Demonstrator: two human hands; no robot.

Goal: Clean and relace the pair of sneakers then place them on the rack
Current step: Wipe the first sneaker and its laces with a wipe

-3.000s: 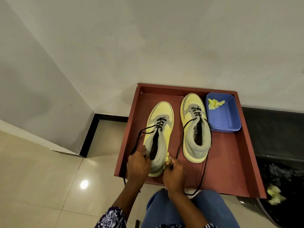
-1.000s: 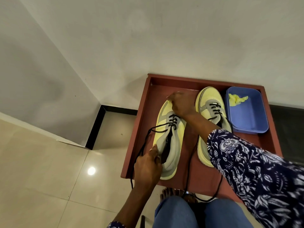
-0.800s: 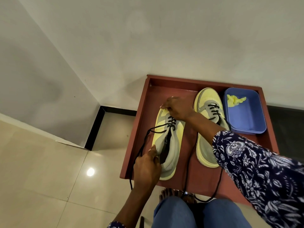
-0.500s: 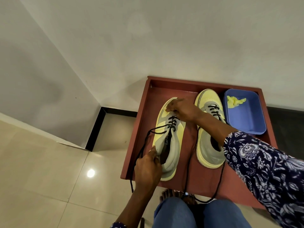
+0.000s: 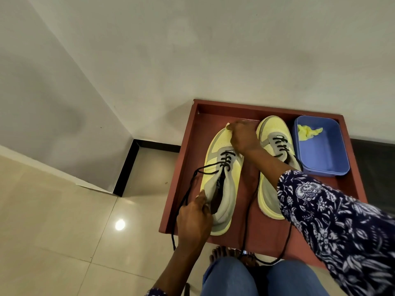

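Since the previous frame, the right hand is sitting farther up the left sneaker's toe, pinching a pale cloth. The left hand is gripping the heel collar.

I see two pale yellow and grey sneakers side by side on the red-brown tray, toes toward the wall. The left sneaker tilts toward its mate, its black lace threaded only through the front eyelets, loose ends trailing over the tray's near edge. The right sneaker sits flat, its lace likewise partly threaded.
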